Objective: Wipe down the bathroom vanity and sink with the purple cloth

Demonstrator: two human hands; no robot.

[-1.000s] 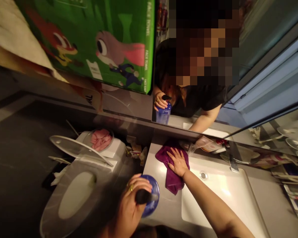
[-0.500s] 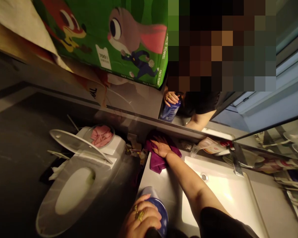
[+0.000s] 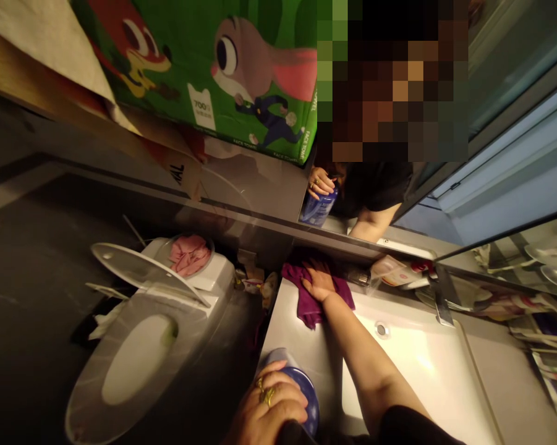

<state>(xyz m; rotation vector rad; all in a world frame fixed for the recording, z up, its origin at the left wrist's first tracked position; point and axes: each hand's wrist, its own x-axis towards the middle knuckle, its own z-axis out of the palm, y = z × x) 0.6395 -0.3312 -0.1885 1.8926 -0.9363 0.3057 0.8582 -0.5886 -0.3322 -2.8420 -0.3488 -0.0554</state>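
Observation:
My right hand [image 3: 319, 281] holds a purple cloth [image 3: 310, 309] down on the counter beside the sink, fingers spread over the fabric. Part of the cloth lies in shadow by the wall. Nearer to me, my left hand [image 3: 273, 398], with gold rings, is closed over the top of a blue bottle [image 3: 310, 395]. That bottle stands at the counter's left end, and its lower part is mostly hidden from above. The mirror shows a reflection of the ringed hand on the labelled bottle.
Right of the cloth is a white sink [image 3: 399, 364] with a faucet [image 3: 444, 306]. Several toiletries [image 3: 394, 272] line the wall edge. At left stands a toilet [image 3: 134, 358] with its lid raised; a pink cloth [image 3: 190, 254] rests on its tank. A green face towel pack [image 3: 204, 80] hangs above.
My right hand and the purple cloth have slid a little to the right, toward the sink. My left hand stays on the blue bottle.

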